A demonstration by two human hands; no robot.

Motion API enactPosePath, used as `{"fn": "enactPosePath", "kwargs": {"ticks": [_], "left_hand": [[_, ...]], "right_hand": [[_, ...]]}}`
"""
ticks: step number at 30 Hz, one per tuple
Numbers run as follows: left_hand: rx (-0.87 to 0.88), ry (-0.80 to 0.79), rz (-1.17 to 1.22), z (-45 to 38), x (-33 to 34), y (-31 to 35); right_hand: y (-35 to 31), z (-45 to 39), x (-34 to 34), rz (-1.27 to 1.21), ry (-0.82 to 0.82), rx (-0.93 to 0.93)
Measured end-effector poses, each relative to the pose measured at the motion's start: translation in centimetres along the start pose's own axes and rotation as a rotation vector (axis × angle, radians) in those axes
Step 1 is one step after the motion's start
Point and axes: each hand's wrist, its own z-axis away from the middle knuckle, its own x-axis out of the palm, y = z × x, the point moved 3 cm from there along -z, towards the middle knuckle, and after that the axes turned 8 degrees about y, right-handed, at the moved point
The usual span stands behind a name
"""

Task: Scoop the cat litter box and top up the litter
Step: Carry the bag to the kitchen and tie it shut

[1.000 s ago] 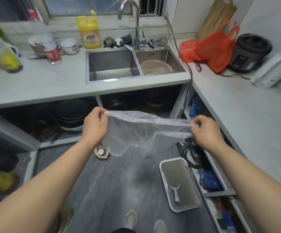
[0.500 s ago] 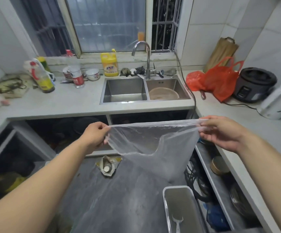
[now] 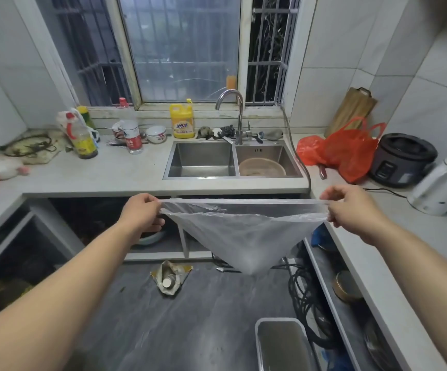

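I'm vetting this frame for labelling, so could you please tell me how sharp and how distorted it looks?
Head view: the hands and clear bag are fairly sharp; the left edge of the counter is smeared; wide-angle bending bows the window frame and tiles; the bag is see-through; the under-counter shelves are dark.

Yellow detergent bottle behind double sink; red bag beside rice cooker.

A clear plastic bag hangs stretched wide at its mouth, sagging to a point; the grey-filled white litter box sits on the floor.
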Motion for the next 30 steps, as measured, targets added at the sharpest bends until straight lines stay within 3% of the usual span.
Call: {"fn": "enactPosePath", "kwargs": {"ticks": [2,6,10,17,21,26,30], "left_hand": [[-0.041,-0.029,0.017,-0.2,-0.3,0.2],[-0.060,-0.151,0.109,-0.9,-1.4,1.0],[-0.054,-0.180,0.170,-2.0,-2.6,1.4],[-0.001,-0.174,0.186,-3.3,-3.0,2.7],[0.012,-0.205,0.206,-3.7,-3.7,3.1],[0.107,-0.075,0.128,-5.0,-4.3,3.0],[0.159,0.038,0.109,-5.7,-4.4,3.7]], "right_hand": [[-0.2,0.0,-0.1,-0.048,-0.086,0.000],[-0.2,-0.2,-0.9,-0.475,-0.281,0.140],[-0.8,-0.5,-2.1,-0.636,-0.341,0.192],[-2.6,-1.6,-1.8,-0.224,-0.220,0.041],[-3.8,-1.3,-1.9,-0.232,-0.266,0.070],[-4.8,-0.7,-1.4,-0.048,-0.385,0.032],[-6.0,-0.6,-0.8,-0.106,-0.241,-0.014]]}}
